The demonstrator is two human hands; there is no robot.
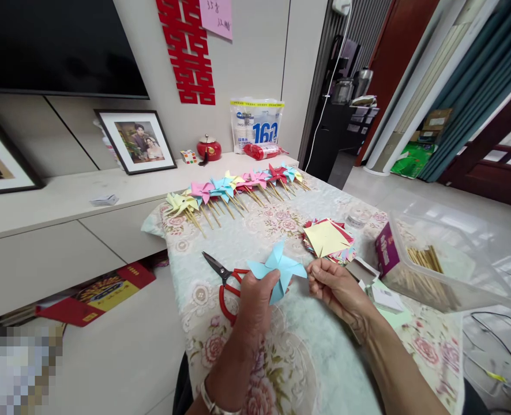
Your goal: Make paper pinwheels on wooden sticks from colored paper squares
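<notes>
Pinwheel (278, 272) of light blue folded paper, held at centre frame just above the desk (316, 357), no stick on it yet. Left hand (255, 300) closed around its lower left side, thumb and fingers pinched on the folded vanes. Right hand (337, 288) closed in a fingertip pinch on the right-pointing vane tip. Both hands carry the same piece.

Handling, judged: very light, thin, soft; creases easily and the folds will spring open if released. Best held close to the centre where the vane tips overlap, with light pressure; gripping a vane edge hard would likely crush or tear it.

Surroundings, moving outward:
- Red-handled scissors (227, 282) lying flat on the desk, just left of the left hand, partly hidden by it, blades pointing to upper left.
- Stack of coloured paper squares (328, 239), yellow sheet on top, just above the right hand.
- Clear plastic box (446, 259) at right of frame, holding thin wooden sticks (424, 259).
- Row of finished pinwheels (233, 190) on sticks, several colours, along the far edge of the desk in upper centre.
- Desk covered by a floral cloth.
- Framed photograph (136, 141) leaning on the cabinet at upper left.
</notes>
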